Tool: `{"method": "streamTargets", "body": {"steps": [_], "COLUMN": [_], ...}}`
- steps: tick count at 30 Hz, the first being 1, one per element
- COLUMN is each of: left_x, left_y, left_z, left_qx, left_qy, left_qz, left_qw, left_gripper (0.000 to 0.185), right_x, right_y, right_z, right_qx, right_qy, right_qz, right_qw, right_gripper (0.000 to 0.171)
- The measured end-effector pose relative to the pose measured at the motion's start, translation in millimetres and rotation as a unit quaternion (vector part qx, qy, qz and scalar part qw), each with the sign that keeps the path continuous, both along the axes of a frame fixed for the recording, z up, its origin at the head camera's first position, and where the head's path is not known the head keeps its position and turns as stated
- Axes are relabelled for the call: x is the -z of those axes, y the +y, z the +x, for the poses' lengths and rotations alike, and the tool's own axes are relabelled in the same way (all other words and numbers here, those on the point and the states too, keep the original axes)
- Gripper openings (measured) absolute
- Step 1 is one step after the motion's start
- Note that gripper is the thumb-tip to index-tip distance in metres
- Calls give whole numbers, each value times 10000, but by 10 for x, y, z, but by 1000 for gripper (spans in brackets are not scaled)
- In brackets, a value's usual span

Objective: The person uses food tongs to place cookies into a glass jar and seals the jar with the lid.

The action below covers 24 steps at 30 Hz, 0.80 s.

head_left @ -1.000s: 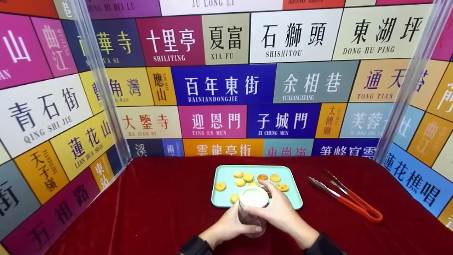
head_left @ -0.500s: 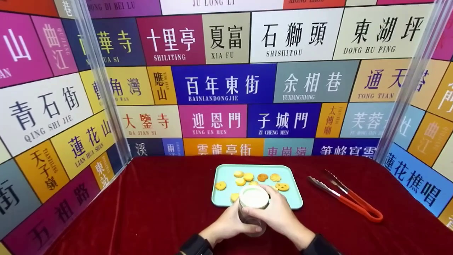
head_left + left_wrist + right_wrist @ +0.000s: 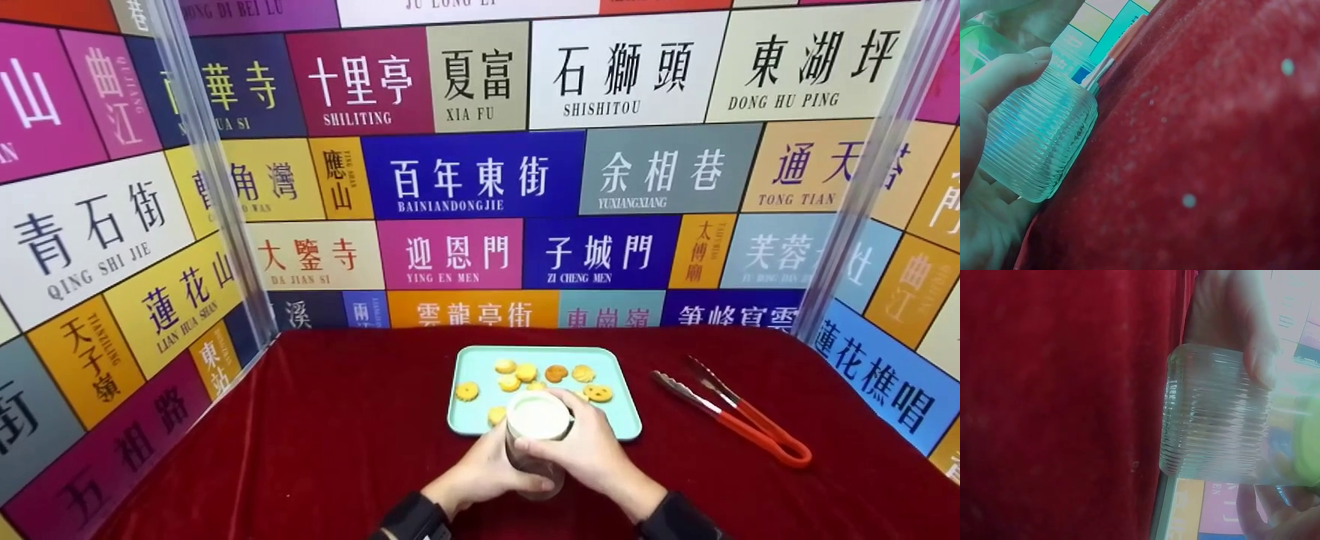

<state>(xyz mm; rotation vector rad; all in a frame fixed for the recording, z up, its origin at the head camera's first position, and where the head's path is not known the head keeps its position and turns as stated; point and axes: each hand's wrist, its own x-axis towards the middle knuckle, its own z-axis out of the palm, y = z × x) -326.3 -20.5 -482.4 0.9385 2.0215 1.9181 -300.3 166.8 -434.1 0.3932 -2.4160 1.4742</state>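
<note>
A clear jar with a ribbed lower body [image 3: 1044, 129] and a pale green lid [image 3: 538, 417] stands upright on the red cloth, in front of the tray. My left hand [image 3: 480, 469] grips the jar's body, its thumb across the near side. Higher up, my right hand [image 3: 592, 454] holds the jar around the lid, thumb at the near edge and fingers wrapped round the far right side. In the right wrist view the ribbed glass [image 3: 1213, 410] looks see-through, with the green lid at the right edge.
Behind the jar lies a mint-green tray [image 3: 478, 365] bearing several cookies [image 3: 526, 373] of different shapes. To its right rest metal tongs [image 3: 754, 433] with red handles. A dark red velvet cloth [image 3: 322, 427] covers the table, and walls of colourful lettered panels [image 3: 472, 176] enclose it.
My right fingers, lifted above the lid's far side a second ago, have come down and closed in around the lid. The jar and left hand stay in place.
</note>
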Motion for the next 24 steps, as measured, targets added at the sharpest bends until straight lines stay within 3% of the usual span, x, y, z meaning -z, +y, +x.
{"method": "streamTargets", "body": {"steps": [8,17,24], "left_x": [11,-4,7], "left_y": [1,6,6], "left_z": [-12,-29,-38], "left_qx": [-105,-49,-188], "left_qy": [163,249,293], "left_qz": [-109,-154,-199], "left_qw": [9998,9996,9992], "left_gripper": [88,88,88], "right_x": [8,23,13], "right_y": [22,53,72], "right_z": [-24,-63,-76], "right_qx": [-78,-267,-300], "right_qy": [73,-212,-249], "right_qz": [-54,-339,-289], "right_qw": [9999,9988,9988], "right_gripper": [85,82,85]}}
